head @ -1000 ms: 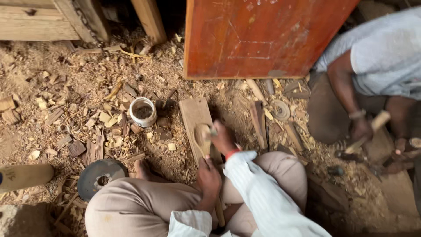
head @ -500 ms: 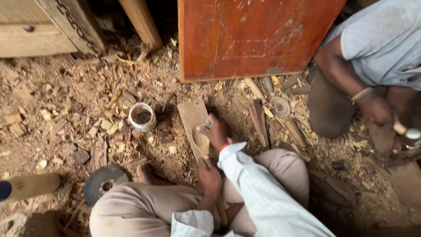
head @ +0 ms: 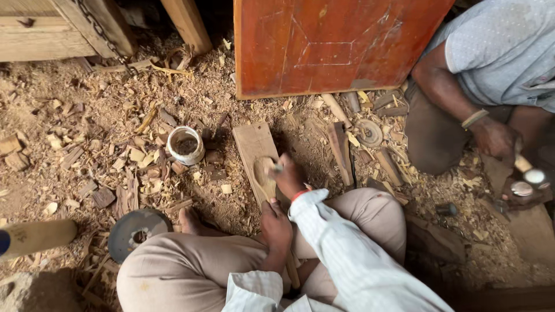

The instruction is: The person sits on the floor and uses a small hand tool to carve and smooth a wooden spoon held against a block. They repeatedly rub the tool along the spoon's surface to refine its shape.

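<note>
On the chip-strewn ground (head: 87, 104) between the seated person's knees, a pale wooden spoon (head: 265, 173) lies bowl-up on a flat wooden board (head: 251, 144). The right hand (head: 291, 176) closes around a small tool whose tip meets the spoon's bowl; the tool itself is mostly hidden by the fingers. The left hand (head: 276, 226) grips the spoon's handle lower down, pinning it against the board. A bare foot (head: 191, 219) rests just left of the board, near a dark grinding disc (head: 137, 231). A small white pot (head: 185, 145) stands among the shavings to the left of the board. A reddish-brown panel (head: 335, 40) leans upright behind. At the right edge another person's hand (head: 494, 138), with a bangle at the wrist, holds something over a dark block; what it holds cannot be made out.
</note>
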